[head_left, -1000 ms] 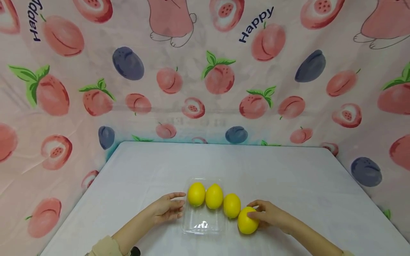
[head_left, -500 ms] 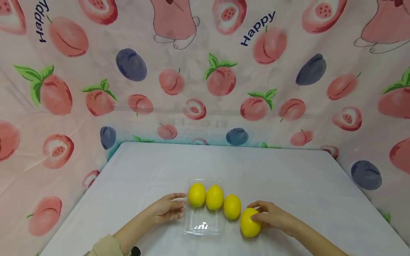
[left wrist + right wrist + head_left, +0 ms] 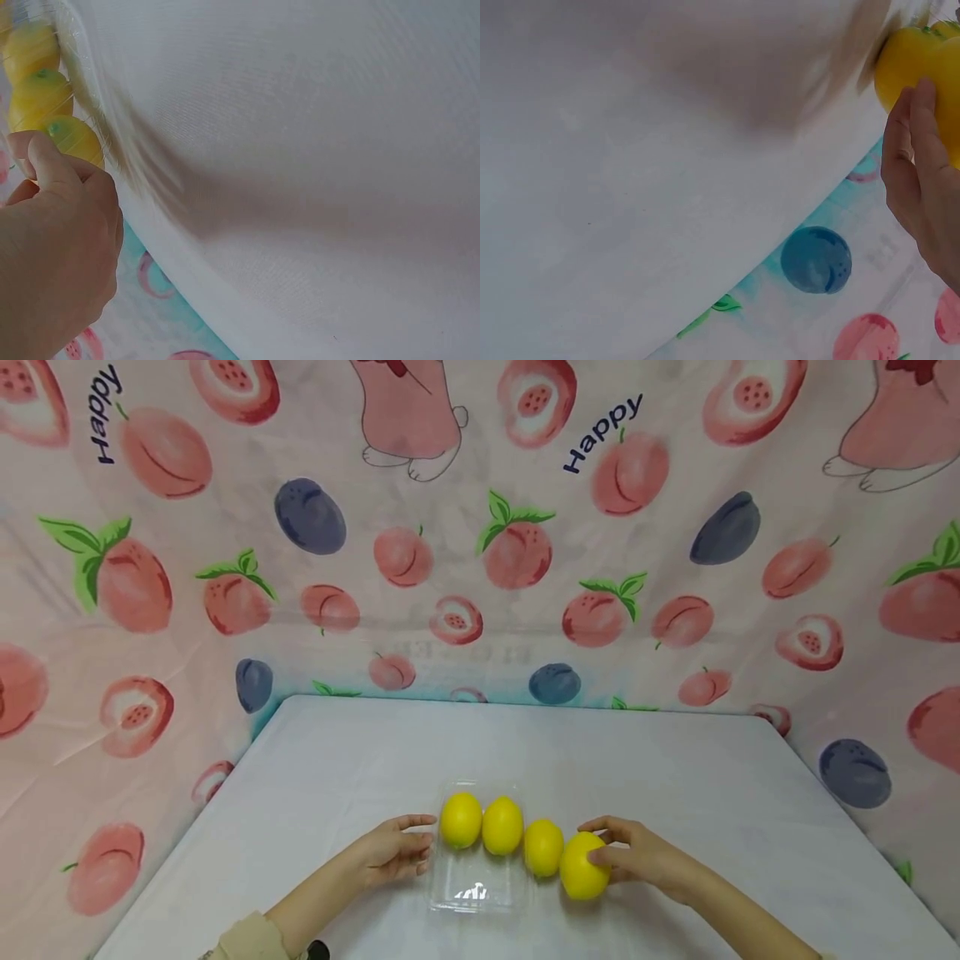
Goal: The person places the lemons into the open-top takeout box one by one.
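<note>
A clear plastic box (image 3: 476, 895) lies on the white table, with two lemons, a left one (image 3: 461, 820) and a right one (image 3: 502, 826), side by side at its far end. Another lemon (image 3: 543, 848) is by the box's right edge; whether it lies inside or outside, I cannot tell. My right hand (image 3: 645, 857) grips a further lemon (image 3: 583, 868) between thumb and fingers, just right of that one. Against the left side of the box, my left hand (image 3: 393, 850) rests with loosely bent fingers. The left wrist view shows lemons (image 3: 34, 101) through the plastic beyond this hand (image 3: 64, 225).
A white cloth covers the table (image 3: 360, 743). Behind it and along both sides hangs a pink curtain (image 3: 465, 493) printed with peaches, plums and rabbits. A small dark object (image 3: 318, 950) shows by the left sleeve (image 3: 251, 937).
The lemon in my right hand has first shifted slightly right, then moved up and away from me, beside its neighbour. My left hand and the box have stayed put.
</note>
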Action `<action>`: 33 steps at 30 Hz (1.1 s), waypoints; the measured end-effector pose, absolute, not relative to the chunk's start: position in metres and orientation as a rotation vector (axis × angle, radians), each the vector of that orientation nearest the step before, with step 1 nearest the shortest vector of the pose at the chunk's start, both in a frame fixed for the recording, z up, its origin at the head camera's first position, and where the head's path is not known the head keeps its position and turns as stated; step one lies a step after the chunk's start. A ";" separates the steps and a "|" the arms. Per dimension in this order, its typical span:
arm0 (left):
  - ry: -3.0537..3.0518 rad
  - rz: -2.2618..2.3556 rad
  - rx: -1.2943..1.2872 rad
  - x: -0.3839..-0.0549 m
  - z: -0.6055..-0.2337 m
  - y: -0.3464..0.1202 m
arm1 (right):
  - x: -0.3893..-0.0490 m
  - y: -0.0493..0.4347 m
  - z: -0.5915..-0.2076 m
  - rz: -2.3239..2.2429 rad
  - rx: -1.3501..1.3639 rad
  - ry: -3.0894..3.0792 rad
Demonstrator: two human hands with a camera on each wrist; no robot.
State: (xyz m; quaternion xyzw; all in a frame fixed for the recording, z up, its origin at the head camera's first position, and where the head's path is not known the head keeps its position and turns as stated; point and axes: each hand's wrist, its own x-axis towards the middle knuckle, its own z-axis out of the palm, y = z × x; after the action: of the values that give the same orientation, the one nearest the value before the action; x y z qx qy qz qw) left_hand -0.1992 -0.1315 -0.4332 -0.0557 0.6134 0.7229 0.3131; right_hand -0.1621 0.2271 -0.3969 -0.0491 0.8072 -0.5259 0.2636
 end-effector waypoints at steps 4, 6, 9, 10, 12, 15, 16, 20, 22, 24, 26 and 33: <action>1.626 1.908 -0.152 -0.199 -0.433 -0.132 | -0.165 0.223 -0.395 -1.433 -0.142 2.183; 1.626 1.907 -0.148 -0.199 -0.433 -0.132 | -0.167 0.221 -0.394 -1.433 -0.144 2.186; 1.623 1.909 -0.147 -0.199 -0.434 -0.132 | -0.167 0.218 -0.392 -1.429 -0.170 2.195; 1.623 1.909 -0.148 -0.199 -0.434 -0.132 | -0.168 0.216 -0.391 -1.430 -0.179 2.197; 1.623 1.910 -0.150 -0.199 -0.434 -0.132 | -0.169 0.214 -0.389 -1.425 -0.195 2.206; 1.620 1.912 -0.154 -0.199 -0.434 -0.132 | -0.170 0.211 -0.387 -1.421 -0.209 2.216; 1.617 1.914 -0.154 -0.199 -0.434 -0.132 | -0.171 0.210 -0.386 -1.419 -0.209 2.219; 1.607 1.921 -0.152 -0.199 -0.434 -0.133 | -0.174 0.205 -0.385 -1.411 -0.208 2.233; 1.606 1.924 -0.152 -0.199 -0.434 -0.133 | -0.175 0.202 -0.384 -1.427 -0.207 2.222; 1.609 1.922 -0.150 -0.199 -0.434 -0.132 | -0.176 0.200 -0.384 -1.456 -0.208 2.195; 1.612 1.920 -0.148 -0.199 -0.433 -0.132 | -0.177 0.199 -0.384 -1.496 -0.214 2.151; 1.614 1.917 -0.157 -0.199 -0.433 -0.131 | -0.181 0.192 -0.382 -1.583 -0.217 2.024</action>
State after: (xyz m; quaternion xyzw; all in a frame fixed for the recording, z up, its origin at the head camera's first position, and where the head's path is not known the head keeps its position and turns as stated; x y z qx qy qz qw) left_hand -0.1989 -0.1313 -0.4328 -0.0594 0.6111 0.7258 0.3103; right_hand -0.1810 0.1922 -0.3824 -0.0810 0.7540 -0.5898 0.2775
